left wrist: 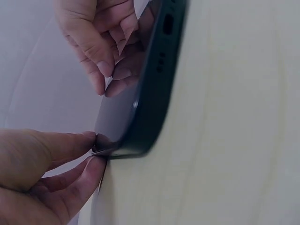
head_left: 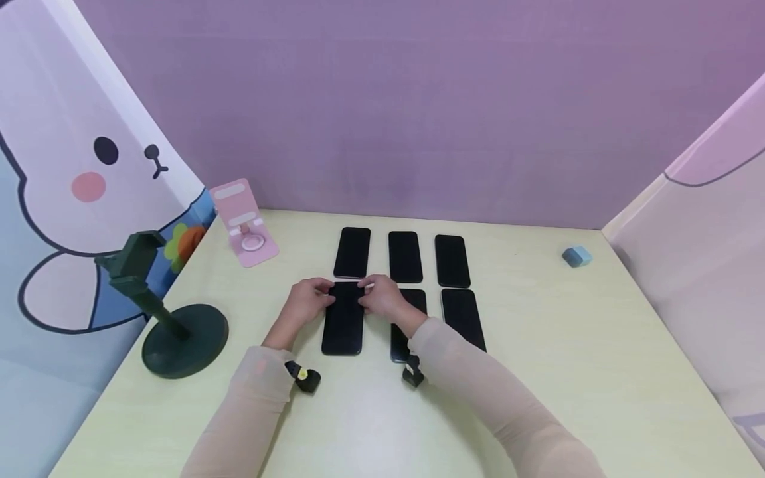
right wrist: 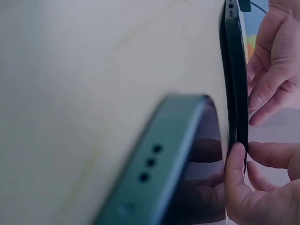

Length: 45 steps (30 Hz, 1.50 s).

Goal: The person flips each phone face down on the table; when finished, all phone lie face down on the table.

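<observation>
A dark smartphone [head_left: 343, 325] lies at the front left of two short rows of phones, black screen up. My left hand [head_left: 303, 305] pinches its left edge near the far end, thumb and fingertips [left wrist: 89, 140] together. Opposite, at the far right corner, my right hand [head_left: 384, 297] grips the same phone between thumb and fingers [right wrist: 236, 157]. In the left wrist view, the phone's dark green end [left wrist: 157, 89] with its port faces the camera. My right forearm passes over the front middle phone [head_left: 402, 342] and partly hides it.
Behind stand three more phones in a row: left [head_left: 352, 252], middle [head_left: 406, 257] and right [head_left: 452, 261]. Another phone [head_left: 463, 318] lies front right. A dark green stand [head_left: 185, 342] and a pink phone stand [head_left: 244, 222] are at left, a small blue block [head_left: 577, 256] far right.
</observation>
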Tool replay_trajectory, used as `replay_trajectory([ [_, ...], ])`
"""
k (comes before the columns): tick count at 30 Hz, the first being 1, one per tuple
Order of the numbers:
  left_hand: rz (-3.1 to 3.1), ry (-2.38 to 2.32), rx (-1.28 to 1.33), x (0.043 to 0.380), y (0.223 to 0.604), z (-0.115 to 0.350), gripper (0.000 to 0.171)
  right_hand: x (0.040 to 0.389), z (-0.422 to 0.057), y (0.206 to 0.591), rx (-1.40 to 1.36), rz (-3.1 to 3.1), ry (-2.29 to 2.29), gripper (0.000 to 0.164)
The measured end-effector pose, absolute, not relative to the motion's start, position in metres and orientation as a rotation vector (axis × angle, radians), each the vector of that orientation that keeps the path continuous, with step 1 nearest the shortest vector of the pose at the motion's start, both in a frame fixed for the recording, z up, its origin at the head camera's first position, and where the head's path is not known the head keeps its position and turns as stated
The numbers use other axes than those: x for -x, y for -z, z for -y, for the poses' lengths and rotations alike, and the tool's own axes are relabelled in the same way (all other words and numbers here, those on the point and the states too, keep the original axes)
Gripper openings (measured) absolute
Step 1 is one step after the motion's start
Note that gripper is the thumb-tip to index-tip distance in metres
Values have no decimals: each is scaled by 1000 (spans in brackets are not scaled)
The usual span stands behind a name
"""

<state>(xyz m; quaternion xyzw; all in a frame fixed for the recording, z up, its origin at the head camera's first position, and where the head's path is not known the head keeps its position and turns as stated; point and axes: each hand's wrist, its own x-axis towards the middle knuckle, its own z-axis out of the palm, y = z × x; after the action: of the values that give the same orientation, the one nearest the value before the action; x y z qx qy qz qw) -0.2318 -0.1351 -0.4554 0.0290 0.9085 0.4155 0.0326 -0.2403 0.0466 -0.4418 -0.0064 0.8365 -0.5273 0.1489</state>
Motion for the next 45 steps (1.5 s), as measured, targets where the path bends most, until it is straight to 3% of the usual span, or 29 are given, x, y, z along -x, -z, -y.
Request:
replay_trajectory([
  [14,-2833,-1271,-148,231,458,129,28,244,-58,442,-39,-2163,1785,30],
  [26,-2828,-1310,-162,228,459,119,25,240,-63,431,70,-2128,1901,31],
  [45,-2484,-1946,-86,221,461,95,36,241,-64,428,83,-2010,2019,40],
])
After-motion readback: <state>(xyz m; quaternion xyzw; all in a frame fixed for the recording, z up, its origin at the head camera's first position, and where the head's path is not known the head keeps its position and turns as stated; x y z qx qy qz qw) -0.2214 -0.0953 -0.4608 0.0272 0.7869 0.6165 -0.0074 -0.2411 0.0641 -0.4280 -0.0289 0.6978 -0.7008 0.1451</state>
